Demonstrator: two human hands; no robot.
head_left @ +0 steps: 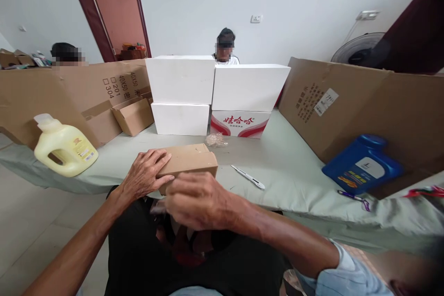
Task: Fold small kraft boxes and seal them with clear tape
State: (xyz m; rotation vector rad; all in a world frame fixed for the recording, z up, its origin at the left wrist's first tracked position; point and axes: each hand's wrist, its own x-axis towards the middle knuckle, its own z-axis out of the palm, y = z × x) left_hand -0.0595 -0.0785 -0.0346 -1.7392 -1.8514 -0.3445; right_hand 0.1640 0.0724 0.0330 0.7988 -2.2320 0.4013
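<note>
A small brown cardboard box (pixel 183 159) lies at the near edge of the cloth-covered table. My left hand (pixel 147 173) is closed on its left end, fingers across the top and thumb along the near side. In front of the box, my right hand (pixel 199 199) is curled and blurred by motion. A see-through strip, which looks like clear tape (pixel 157 206), shows beside its fingers; the grip itself is partly hidden. Behind the box sits a crumpled clump of clear tape (pixel 215 139). A white utility knife (pixel 248 177) lies to the right of the box.
White boxes (pixel 182 81) stand stacked two high at the back. Large cardboard boxes (pixel 360 115) flank both sides. A yellow jug (pixel 65 145) stands left, a blue bottle (pixel 362 162) right, with a purple-strapped item (pixel 354 198) near it. A person (pixel 226 48) sits beyond the stack.
</note>
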